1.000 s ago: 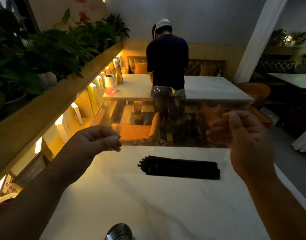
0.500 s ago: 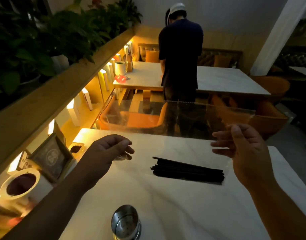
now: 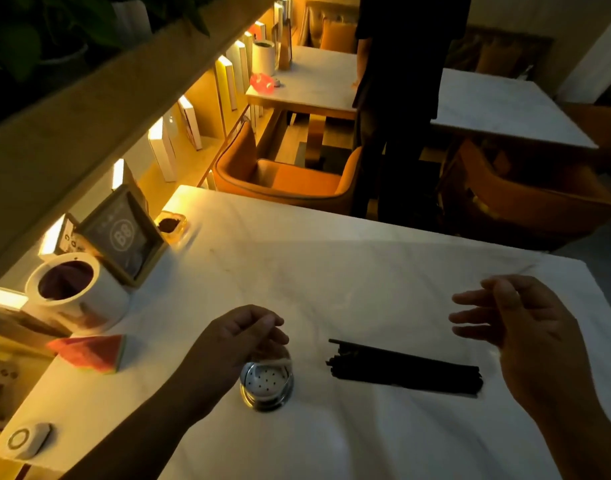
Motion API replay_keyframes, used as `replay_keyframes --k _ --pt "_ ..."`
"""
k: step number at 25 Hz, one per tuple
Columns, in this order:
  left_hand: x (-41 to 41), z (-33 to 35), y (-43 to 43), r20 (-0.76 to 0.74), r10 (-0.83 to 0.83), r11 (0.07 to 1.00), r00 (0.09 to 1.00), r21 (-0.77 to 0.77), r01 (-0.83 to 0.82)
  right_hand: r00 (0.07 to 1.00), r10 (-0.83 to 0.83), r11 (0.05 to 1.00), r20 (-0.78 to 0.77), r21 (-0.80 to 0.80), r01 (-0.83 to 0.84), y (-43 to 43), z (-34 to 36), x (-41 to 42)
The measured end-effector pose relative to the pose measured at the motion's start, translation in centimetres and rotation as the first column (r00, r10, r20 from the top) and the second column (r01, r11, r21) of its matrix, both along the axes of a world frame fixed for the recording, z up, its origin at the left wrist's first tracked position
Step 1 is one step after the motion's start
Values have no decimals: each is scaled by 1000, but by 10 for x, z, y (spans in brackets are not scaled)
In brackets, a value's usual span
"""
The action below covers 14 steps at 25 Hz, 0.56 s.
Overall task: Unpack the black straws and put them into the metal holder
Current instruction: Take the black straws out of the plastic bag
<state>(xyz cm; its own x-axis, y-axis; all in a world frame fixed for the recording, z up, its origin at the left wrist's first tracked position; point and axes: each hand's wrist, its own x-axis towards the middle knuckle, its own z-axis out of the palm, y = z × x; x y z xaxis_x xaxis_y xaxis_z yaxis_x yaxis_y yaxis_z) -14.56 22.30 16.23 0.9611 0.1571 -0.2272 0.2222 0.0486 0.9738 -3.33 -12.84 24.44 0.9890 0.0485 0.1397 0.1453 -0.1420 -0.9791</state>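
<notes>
- Your left hand [image 3: 241,336] is hovering just over the holder [image 3: 266,383], fingers curled, gripping nothing clear.
- Your right hand [image 3: 515,327] is hanging open-fingered beside the straws [image 3: 404,370] lying on the tabletop [image 3: 331,271].

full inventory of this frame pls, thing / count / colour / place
black straws: one loose bundle, black, lying flat on table, centre-right
metal holder: 1, silver, perforated base visible, upright, left of straws
table: 1, white marble
white cup: 1, white, dark inside, table's left edge
framed sign: 1, dark with wooden frame, behind cup
watermelon-slice object: 1, red and green, left edge
call button: 1, white, near-left corner
left hand: over holder, fingers curled
right hand: open, right of straws
</notes>
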Motion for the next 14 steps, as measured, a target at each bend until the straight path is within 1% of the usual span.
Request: replay_keyframes --k 6,10,14 --pt "-19 -33 -7 -74 20 999 997 -48 -23 999 5 994 -47 -110 -10 7 -5 -9" --pt "-26 -51 -7 -110 92 994 990 -56 -99 997 47 980 -53 -190 -57 21 -2 -5" --pt "-31 -65 -3 -144 171 977 975 -103 -186 994 89 962 -59 -253 -101 38 7 3"
